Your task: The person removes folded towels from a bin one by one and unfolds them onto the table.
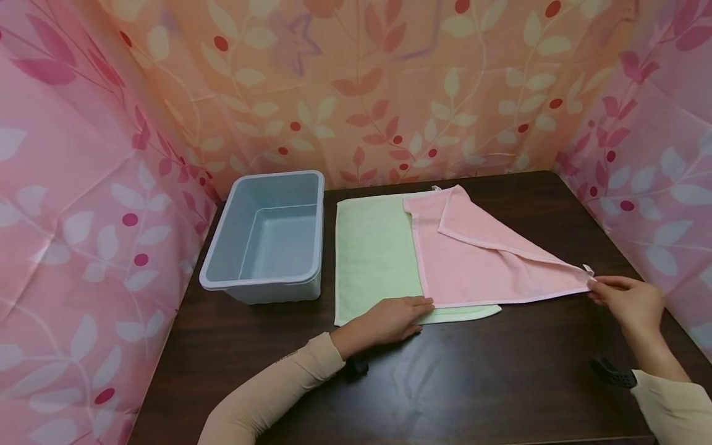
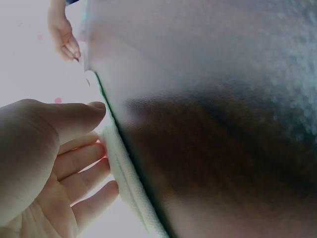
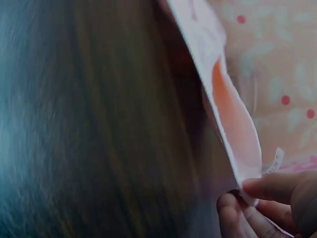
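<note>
A pink towel [image 1: 473, 266] lies partly over a light green towel [image 1: 375, 253], its far edge folded over toward the front. My right hand [image 1: 634, 303] pinches the pink towel's right corner between thumb and fingers, beside a small white tag [image 1: 588, 270]. In the right wrist view the pink cloth [image 3: 240, 134] stretches away from the pinch, its edge bowed open. My left hand [image 1: 392, 318] lies at the front edge of the towels, fingertips at the pink towel's near left corner. In the left wrist view its thumb and relaxed fingers [image 2: 81, 163] stand apart beside the cloth edge.
A grey-blue plastic bin [image 1: 283, 247] stands left of the towels on the dark wooden table [image 1: 473, 383]. Floral curtains [image 1: 384, 93] enclose the back and both sides. A black strap [image 1: 612, 372] is on the right wrist.
</note>
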Available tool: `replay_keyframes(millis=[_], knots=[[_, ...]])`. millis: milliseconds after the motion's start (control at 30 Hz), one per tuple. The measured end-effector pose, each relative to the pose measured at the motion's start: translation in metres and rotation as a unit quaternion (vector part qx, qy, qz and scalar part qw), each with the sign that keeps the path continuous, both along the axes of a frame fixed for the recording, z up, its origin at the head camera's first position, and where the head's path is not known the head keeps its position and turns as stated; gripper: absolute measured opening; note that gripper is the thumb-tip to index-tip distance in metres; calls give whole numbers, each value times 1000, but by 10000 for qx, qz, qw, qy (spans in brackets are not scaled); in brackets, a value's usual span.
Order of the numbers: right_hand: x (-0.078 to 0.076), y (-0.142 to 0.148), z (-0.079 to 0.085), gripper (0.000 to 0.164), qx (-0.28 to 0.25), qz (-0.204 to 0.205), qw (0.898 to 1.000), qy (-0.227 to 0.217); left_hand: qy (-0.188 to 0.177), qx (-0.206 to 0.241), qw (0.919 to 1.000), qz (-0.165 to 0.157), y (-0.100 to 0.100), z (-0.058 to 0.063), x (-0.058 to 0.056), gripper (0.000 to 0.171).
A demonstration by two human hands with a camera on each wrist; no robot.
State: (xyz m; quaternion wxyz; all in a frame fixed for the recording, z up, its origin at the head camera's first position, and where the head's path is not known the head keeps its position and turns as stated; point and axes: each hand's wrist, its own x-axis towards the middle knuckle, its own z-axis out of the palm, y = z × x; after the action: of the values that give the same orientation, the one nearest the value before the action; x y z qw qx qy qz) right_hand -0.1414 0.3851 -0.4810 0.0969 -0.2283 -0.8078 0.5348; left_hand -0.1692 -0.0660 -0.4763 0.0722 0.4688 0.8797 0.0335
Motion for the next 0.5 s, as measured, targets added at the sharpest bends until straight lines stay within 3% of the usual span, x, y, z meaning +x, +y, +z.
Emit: replay_keyframes(millis=[67, 167, 233, 300, 500], knots=[[0, 1, -3, 18, 989, 166, 9947, -228, -5, -1, 10000, 6, 0, 0, 0, 53], [-2, 1, -6, 38, 2381, 332, 9699, -377, -2, 0, 10000, 9, 0, 0, 0, 53], [-3, 0, -8, 37, 2964, 393, 9533, -418, 15, 2, 10000, 2, 0, 0, 0, 53], [-4, 0, -9, 36, 3195, 420, 9456, -454, 35, 7, 10000, -9, 0, 0, 0, 53], [-9, 5, -7, 37, 3106, 540, 9460, -755, 50, -14, 10000, -29, 0, 0, 0, 54]])
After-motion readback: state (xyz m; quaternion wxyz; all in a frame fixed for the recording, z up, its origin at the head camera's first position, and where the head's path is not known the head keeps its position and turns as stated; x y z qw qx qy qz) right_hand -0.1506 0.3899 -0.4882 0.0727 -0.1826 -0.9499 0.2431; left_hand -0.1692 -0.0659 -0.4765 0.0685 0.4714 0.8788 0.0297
